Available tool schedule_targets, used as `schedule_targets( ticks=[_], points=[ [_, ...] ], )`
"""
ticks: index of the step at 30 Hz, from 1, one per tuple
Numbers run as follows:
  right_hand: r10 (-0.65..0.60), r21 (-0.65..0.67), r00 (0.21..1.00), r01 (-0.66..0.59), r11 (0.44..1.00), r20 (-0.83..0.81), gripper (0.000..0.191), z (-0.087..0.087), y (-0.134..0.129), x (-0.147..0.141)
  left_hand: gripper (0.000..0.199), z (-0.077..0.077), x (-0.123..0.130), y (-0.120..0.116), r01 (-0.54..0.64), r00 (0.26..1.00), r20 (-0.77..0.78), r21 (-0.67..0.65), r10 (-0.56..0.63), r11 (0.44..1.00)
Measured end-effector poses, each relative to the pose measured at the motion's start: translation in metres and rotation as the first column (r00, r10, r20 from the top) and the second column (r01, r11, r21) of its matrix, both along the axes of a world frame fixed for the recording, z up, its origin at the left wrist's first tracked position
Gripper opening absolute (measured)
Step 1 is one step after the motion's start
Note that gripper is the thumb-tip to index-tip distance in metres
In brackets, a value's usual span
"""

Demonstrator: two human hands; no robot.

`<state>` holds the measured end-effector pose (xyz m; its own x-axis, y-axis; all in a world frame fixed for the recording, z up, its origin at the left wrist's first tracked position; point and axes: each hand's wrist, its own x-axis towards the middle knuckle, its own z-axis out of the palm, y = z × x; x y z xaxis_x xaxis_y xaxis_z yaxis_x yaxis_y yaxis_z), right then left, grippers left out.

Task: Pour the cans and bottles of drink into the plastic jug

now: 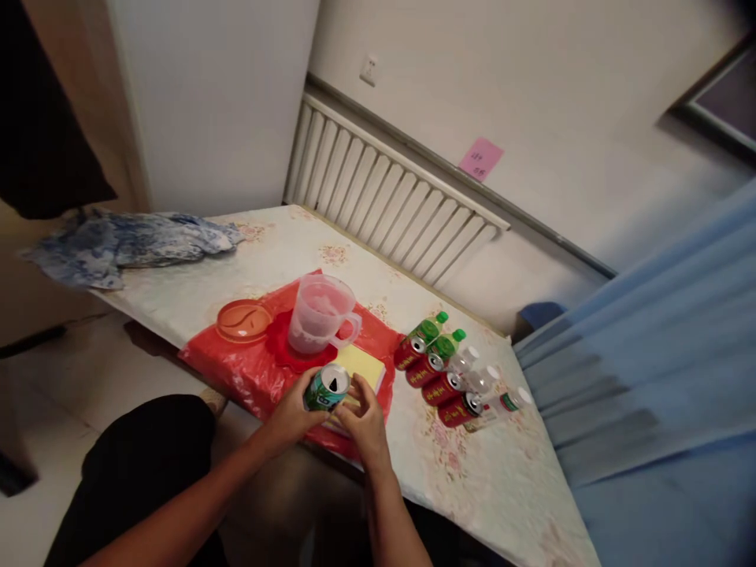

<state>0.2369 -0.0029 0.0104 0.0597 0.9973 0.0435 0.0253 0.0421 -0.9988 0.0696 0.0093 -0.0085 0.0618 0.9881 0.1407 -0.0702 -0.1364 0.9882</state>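
A green-blue can (324, 391) with an opened top is held over the table's front edge. My left hand (294, 411) wraps round its left side. On its right side, my right hand (365, 417) has bent fingers that are apart, close to the can; whether they touch it is unclear. Just beyond, a clear plastic jug (320, 315) stands on a red dish (279, 343), beside an orange round lid (243, 320). Yellow paper (361, 367) lies partly behind my right hand. All rest on a red plastic sheet (221, 364).
Several red cans (441, 387) and several plastic bottles (444, 346) stand in rows on the right of the table (490, 488). A blue-white cloth (159, 240) lies at the far left. A radiator (378, 189) and blue curtain (638, 346) border the table.
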Motion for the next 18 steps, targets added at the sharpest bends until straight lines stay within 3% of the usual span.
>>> schedule_targets(
  ticks=[4,10,14,16,18],
  points=[
    [0.024,-0.014,0.999,-0.024,1.000,-0.024,0.069,0.005,-0.019,0.009,0.067,-0.006,0.034,-0.008,0.094,0.995,-0.023,0.029,-0.093,0.995],
    [-0.122,-0.014,0.992,0.123,0.992,0.030,0.068,-0.006,-0.029,0.034,0.070,-0.015,0.069,-0.011,0.194,0.978,-0.098,0.079,-0.186,0.978],
    [-0.195,0.045,0.979,0.192,0.980,0.061,0.063,-0.015,-0.033,0.056,0.076,-0.026,0.087,-0.007,0.320,0.939,-0.181,0.141,-0.294,0.937],
    [-0.261,0.069,0.961,0.255,0.964,0.090,0.063,-0.016,-0.035,0.071,0.082,-0.033,0.092,0.000,0.341,0.912,-0.300,0.174,-0.281,0.924],
    [-0.348,0.117,0.928,0.334,0.935,0.132,0.065,-0.017,-0.037,0.089,0.078,-0.041,0.093,0.011,0.310,0.864,-0.468,0.207,-0.185,0.928]
  ],
)
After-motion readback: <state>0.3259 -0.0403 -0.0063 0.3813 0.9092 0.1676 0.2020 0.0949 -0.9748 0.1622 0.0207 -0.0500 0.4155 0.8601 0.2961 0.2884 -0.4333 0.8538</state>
